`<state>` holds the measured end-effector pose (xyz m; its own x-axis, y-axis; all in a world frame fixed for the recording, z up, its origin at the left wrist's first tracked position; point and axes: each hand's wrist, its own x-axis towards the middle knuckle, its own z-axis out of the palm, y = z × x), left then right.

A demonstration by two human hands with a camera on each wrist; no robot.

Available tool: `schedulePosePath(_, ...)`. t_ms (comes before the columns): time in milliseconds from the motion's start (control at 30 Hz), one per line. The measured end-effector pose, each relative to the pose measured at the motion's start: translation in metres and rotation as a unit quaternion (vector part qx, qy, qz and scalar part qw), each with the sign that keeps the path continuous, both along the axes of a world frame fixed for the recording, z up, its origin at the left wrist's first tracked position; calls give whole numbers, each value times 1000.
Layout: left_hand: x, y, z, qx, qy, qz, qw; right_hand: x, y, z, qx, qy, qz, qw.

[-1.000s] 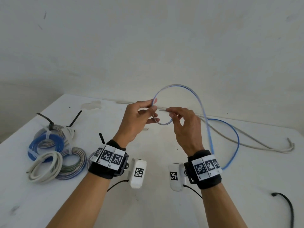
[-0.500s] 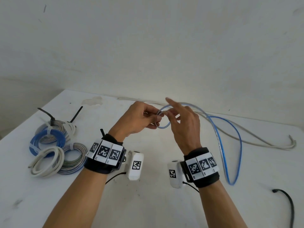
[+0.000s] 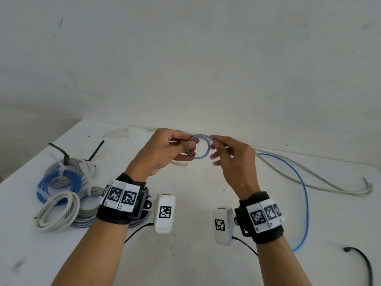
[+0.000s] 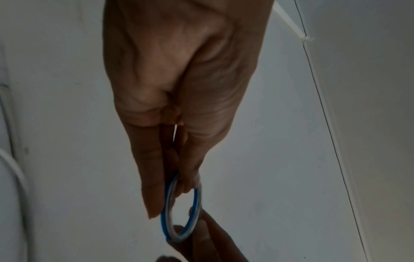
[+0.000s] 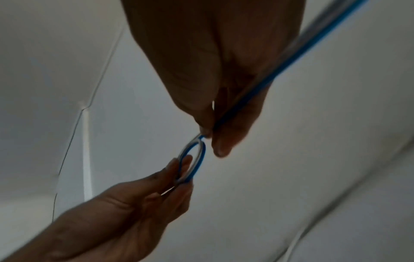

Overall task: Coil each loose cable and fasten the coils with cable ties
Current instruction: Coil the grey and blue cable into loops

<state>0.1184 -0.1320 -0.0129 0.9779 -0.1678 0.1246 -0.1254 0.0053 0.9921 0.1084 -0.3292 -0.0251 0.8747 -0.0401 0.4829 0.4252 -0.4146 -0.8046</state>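
Observation:
A thin blue-and-white cable forms a small coil [image 3: 201, 147] held above the table between both hands. My left hand [image 3: 190, 144] pinches the coil's left side between thumb and fingers; the left wrist view shows the coil [image 4: 181, 211] at its fingertips. My right hand [image 3: 214, 143] pinches the cable at the coil's upper right, and in the right wrist view the cable [image 5: 291, 51] runs back along the palm. The loose blue cable tail [image 3: 305, 195] trails over the table at the right.
Several tied coils [image 3: 61, 190] with black and white cable ties lie at the left of the white table [image 3: 185, 254]. A loose grey cable [image 3: 321, 182] runs along the back right. A black cable end [image 3: 360, 259] lies at the lower right. A wall stands behind.
The large raised loop of blue cable has been wound down into a small coil between the hands. My right hand has shifted to the coil's upper right, and the tail lies lower on the table.

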Motion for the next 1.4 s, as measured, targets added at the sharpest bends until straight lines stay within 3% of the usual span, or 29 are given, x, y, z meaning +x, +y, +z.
schedulePosePath(133,-4,-2,6,-55,4,2,998,-6,7,4,142,15,32,989)
schedulePosePath(300,-6,-1,8,-68,9,-2,998,-6,9,1,188,29,69,979)
schedulePosePath(700,-7,1,6,116,-3,-33,993,0,-9,3,22,56,127,990)
schedulePosePath(900,-6,1,9,-7,-18,21,1000,-5,-7,10,89,18,90,992)
schedulePosePath(1133,-7,-9,12,-149,-7,60,987,-10,13,7,195,-13,63,979)
schedulePosePath(1267,-8,-7,11,-102,-20,26,994,-9,3,7,172,2,83,982)
schedulePosePath(1400,-11,-2,12,13,-29,-37,999,-7,-8,10,44,11,142,989)
